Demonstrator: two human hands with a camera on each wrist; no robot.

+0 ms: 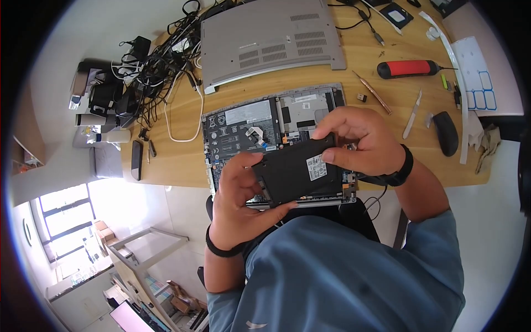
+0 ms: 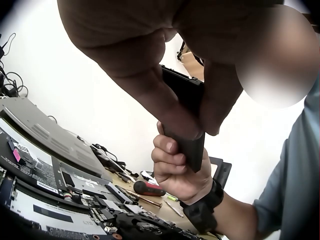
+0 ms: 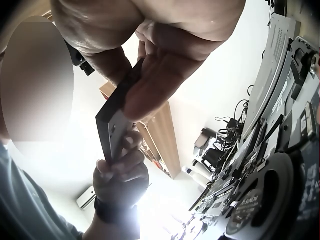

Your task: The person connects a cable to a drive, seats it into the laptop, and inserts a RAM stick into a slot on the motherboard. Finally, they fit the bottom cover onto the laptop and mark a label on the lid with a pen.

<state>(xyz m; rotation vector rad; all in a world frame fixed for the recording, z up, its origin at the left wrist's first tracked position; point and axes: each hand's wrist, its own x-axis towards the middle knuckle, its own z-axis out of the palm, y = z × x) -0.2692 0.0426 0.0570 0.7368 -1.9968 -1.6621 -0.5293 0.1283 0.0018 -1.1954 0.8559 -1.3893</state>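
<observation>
Both hands hold a flat black 2.5-inch drive (image 1: 289, 180) with a white label, above an opened laptop base (image 1: 303, 105). My left hand (image 1: 237, 202) pinches its left end, where a connector shows, thumb along the near edge. At the other end my right hand (image 1: 368, 139) grips it, thumb on the face near the label. Seen from the left wrist, the drive (image 2: 191, 152) stands edge-on between the hands. The right wrist view shows the drive's side (image 3: 114, 131). Below it lie the laptop battery (image 1: 235, 127) and a small ribbon cable (image 1: 255, 135).
The grey bottom cover (image 1: 265, 39) lies behind the base. To the right are a red screwdriver (image 1: 408, 68), a copper-coloured pen-like tool (image 1: 376, 95), a scalpel-like knife (image 1: 412, 113), a USB receiver (image 1: 362, 97) and a black mouse (image 1: 445, 134). Tangled cables (image 1: 160, 72) heap at the left.
</observation>
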